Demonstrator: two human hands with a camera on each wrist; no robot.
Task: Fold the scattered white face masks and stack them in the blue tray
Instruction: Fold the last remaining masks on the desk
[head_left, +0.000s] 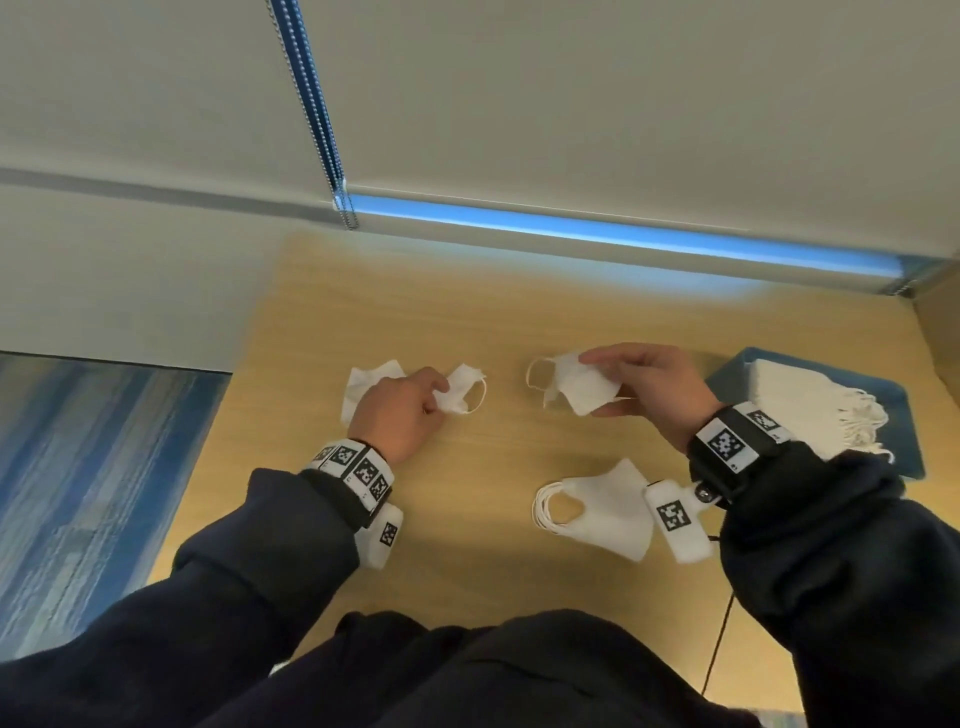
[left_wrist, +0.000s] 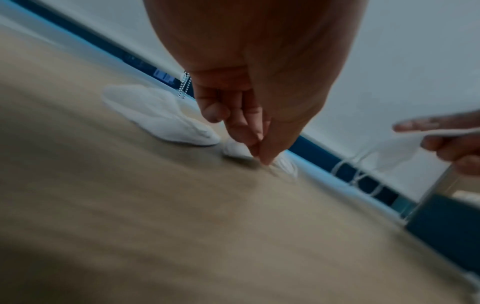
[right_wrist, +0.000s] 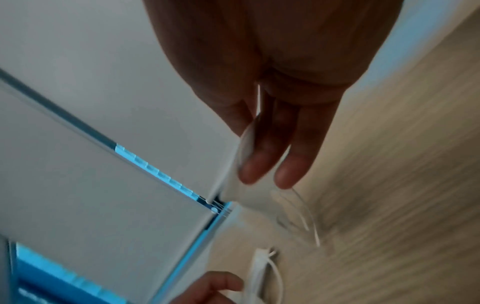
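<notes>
My right hand (head_left: 613, 382) holds a folded white mask (head_left: 582, 387) above the wooden table, thumb on top and fingers beneath; its ear loop (head_left: 540, 376) hangs to the left. In the right wrist view the same mask (right_wrist: 241, 164) lies against my fingers (right_wrist: 262, 164). My left hand (head_left: 434, 402) pinches a crumpled white mask (head_left: 462, 392) that lies on the table; the left wrist view shows my fingertips (left_wrist: 262, 158) on that mask (left_wrist: 236, 149). Another loose mask (head_left: 363, 387) lies just left of it. The blue tray (head_left: 904, 415) at the right holds a stack of folded masks (head_left: 810, 410).
A small pile of folded masks (head_left: 597, 512) lies near the table's front, under my right wrist. Behind the table (head_left: 467, 312) a roller blind with a bead chain (head_left: 311, 114) hangs. The table's left edge drops to blue carpet (head_left: 93, 483).
</notes>
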